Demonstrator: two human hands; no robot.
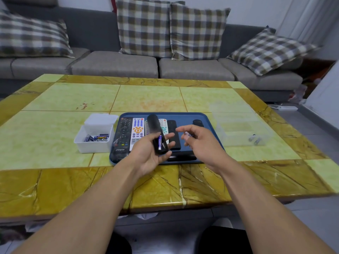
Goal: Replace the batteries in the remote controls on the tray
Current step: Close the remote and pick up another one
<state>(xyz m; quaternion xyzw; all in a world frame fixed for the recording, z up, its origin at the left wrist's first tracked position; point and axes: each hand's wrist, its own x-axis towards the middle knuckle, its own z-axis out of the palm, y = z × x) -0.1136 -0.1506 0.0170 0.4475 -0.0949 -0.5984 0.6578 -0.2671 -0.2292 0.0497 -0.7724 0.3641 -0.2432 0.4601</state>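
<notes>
My left hand (148, 153) holds a black remote (155, 129) over the blue tray (208, 118), back side up, with its battery bay open. One blue battery (160, 142) sits in that bay. My right hand (197, 142) hovers just to the right and pinches a silver battery (188, 133) between thumb and fingers. On the tray lie several other remotes: a long black one (122, 136), a white one with blue and orange buttons (137, 131), a slim black one (173, 133) and a small black one (198, 122).
A white box (80, 142) left of the tray holds several blue batteries (97, 138). A clear box (236, 138) on the right holds two grey batteries (255, 139). The yellow-green table (64, 99) stands before a grey sofa (113, 66) with checked cushions.
</notes>
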